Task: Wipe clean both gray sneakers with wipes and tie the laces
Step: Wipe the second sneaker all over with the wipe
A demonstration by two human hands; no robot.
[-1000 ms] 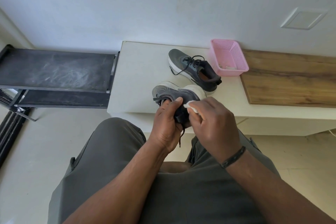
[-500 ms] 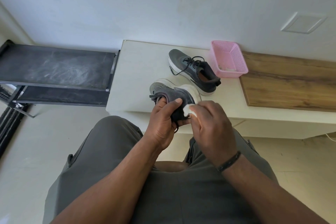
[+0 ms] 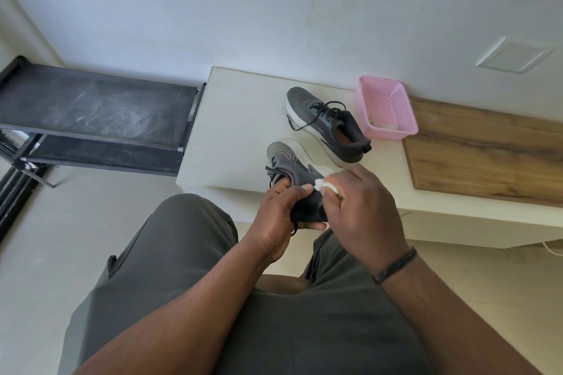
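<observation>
Head view: the left hand (image 3: 281, 216) is closed around the heel end of a gray sneaker (image 3: 294, 175), fingers wrapped over its collar, holding it above the near edge of the white surface (image 3: 237, 131) with the toe pointing away from the person. The right hand (image 3: 362, 207) is curled shut on a crumpled white wipe (image 3: 324, 185), which is pressed against the right side of the held sneaker near the heel. The shoe's dark laces (image 3: 271, 172) hang loose and untied near the tongue. A second gray sneaker (image 3: 327, 123) stands upright on the surface beyond the first, apart from it, its black laces also untied and trailing. Just beside its heel sits a pink basket (image 3: 387, 106) against the wall, with something pale inside. A wooden board (image 3: 487, 149) lies to the right of the basket. A dark shelf rack (image 3: 97, 113) stands to the left of the surface.
</observation>
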